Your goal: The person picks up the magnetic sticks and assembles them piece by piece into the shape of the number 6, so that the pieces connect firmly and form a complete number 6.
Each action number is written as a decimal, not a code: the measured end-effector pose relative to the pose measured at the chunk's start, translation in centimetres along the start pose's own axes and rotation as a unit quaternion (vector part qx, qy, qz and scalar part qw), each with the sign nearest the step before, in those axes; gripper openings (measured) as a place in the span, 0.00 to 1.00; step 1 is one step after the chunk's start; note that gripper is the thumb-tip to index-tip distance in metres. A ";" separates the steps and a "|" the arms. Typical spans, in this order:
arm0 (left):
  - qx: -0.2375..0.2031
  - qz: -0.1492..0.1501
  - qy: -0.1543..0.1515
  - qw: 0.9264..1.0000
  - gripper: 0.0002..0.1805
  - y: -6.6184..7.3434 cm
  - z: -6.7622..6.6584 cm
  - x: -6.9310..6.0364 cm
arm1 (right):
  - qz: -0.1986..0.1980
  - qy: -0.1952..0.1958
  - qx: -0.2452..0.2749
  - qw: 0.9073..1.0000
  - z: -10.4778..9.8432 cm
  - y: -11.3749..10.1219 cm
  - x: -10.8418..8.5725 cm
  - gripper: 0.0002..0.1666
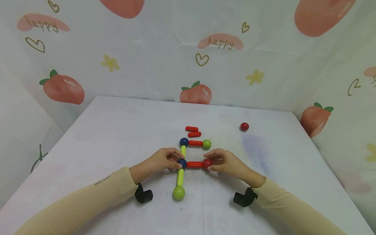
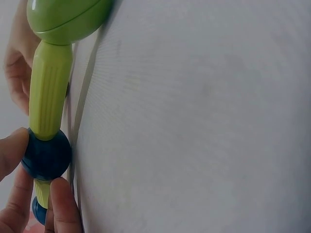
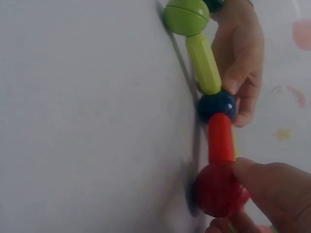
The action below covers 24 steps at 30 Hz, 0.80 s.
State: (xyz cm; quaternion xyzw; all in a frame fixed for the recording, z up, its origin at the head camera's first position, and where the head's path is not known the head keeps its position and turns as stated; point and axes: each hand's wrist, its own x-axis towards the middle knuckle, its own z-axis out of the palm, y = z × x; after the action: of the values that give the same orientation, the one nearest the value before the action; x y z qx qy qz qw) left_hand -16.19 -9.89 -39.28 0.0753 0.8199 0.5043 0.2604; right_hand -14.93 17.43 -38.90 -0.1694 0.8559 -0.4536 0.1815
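Note:
My left hand (image 1: 160, 160) pinches a blue ball (image 2: 47, 154) between thumb and fingers, at the middle joint of a ball-and-stick figure. My right hand (image 1: 230, 164) grips a red ball (image 3: 221, 189) at the end of a red stick (image 1: 195, 164) that runs from that blue joint. Toward me, a yellow-green stick (image 1: 180, 177) leads to a green ball (image 1: 178, 193). Away from me, another yellow-green stick (image 1: 183, 150) reaches a second blue ball (image 1: 184, 141), where a red stick (image 1: 195, 143) ends in a smaller-looking green ball (image 1: 207, 144).
Two loose red sticks (image 1: 194, 134) lie just behind the figure. A separate red ball (image 1: 244, 126) sits farther back to the right on the white table (image 1: 132, 124). A fruit-printed curtain (image 1: 152, 58) hangs behind. Black devices (image 1: 246, 197) are worn at both wrists.

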 end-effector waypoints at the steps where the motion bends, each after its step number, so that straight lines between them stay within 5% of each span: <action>1: -0.001 0.001 -0.001 1.000 0.15 0.0 0.0 0.0 | 0.002 0.003 0.000 1.000 -0.2 -0.1 0.0 0.25; 24: 0.000 -0.001 0.000 1.000 0.15 0.3 -0.1 -0.3 | -0.025 0.077 -0.004 0.997 -5.4 -5.1 2.6 0.24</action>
State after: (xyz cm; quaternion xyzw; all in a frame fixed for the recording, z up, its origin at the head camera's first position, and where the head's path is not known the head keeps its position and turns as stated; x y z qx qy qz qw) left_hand -16.06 -9.90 -38.87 0.0741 0.8201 0.5037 0.2611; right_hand -19.05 17.39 -32.19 -0.1555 0.8646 -0.4666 0.1027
